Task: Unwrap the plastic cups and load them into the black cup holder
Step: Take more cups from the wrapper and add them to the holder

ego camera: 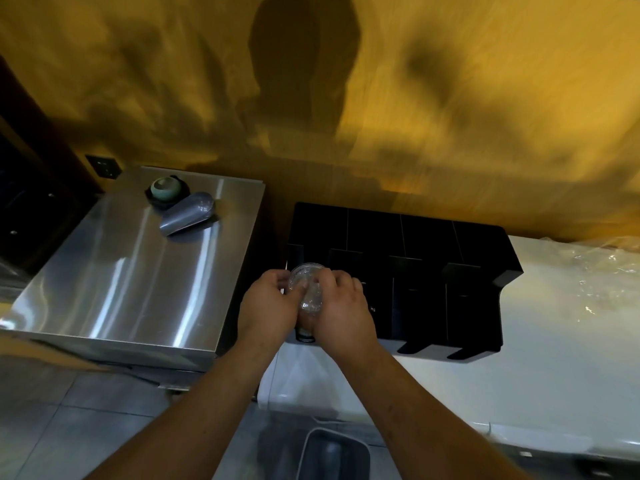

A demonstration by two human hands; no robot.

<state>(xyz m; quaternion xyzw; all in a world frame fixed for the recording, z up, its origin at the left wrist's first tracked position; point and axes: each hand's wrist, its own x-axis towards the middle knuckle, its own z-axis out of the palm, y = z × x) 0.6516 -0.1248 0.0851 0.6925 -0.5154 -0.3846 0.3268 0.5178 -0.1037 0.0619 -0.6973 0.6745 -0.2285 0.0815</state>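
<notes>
Hands, left [268, 304] and right [341, 306], both clasped around clear plastic cups [306, 289] above black cup holder [398, 237]; no legible writing.

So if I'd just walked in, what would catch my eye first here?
Probably the two bare hands, left hand and right hand, clasped around a stack of clear plastic cups at the left end of the black cup holder. Next, the shiny steel cabinet on the left and crumpled plastic wrap on the white counter, far right.
</notes>
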